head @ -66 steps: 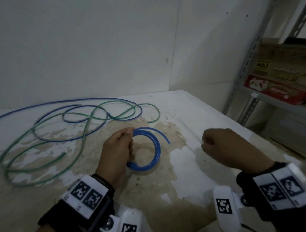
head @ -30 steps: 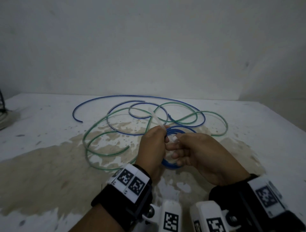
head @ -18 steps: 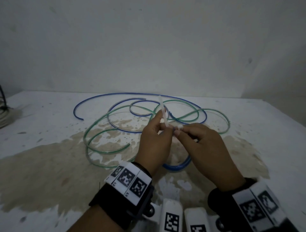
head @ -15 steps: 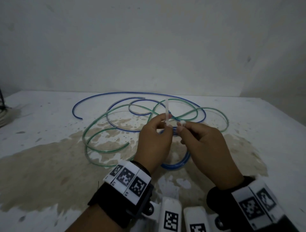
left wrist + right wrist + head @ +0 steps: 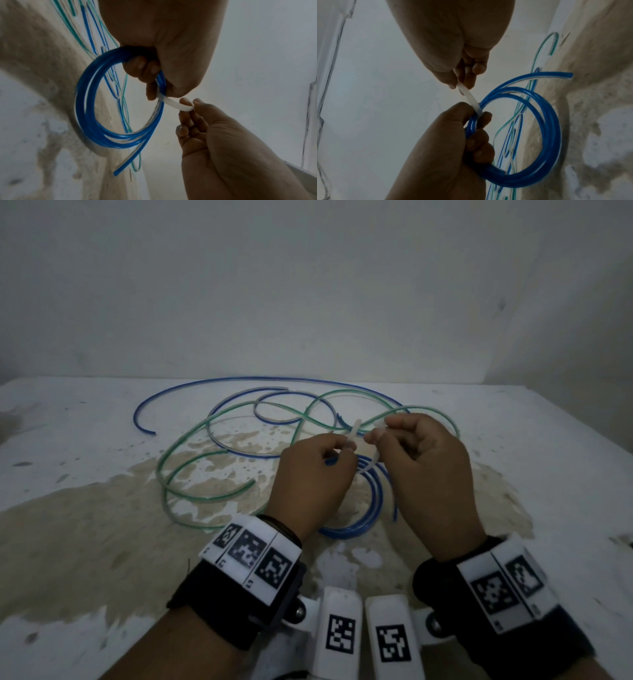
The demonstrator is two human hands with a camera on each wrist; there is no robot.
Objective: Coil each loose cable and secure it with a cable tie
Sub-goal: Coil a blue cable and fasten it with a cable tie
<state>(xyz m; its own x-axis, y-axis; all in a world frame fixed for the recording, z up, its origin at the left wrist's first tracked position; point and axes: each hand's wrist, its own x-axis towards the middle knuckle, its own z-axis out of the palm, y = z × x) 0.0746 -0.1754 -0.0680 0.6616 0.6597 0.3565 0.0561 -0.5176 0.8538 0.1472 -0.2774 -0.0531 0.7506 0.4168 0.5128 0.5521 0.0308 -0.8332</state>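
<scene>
A coiled blue cable hangs above the table from my left hand, whose fingers curl round its top strands. A white cable tie wraps over those strands at the left thumb. My right hand pinches the tie's free end between thumb and forefinger, just right of the left hand. In the right wrist view the tie runs from the right fingertips down to the coil in the left hand. I cannot see the tie's head.
A long loose blue cable and a green cable lie tangled on the stained white table behind the hands. A bare wall rises close behind the table.
The right hand, apart at first, came to the coil with the tie. Both hands lifted the coil. The tie stood upright and now leans right, with the right hand pulled slightly right.
</scene>
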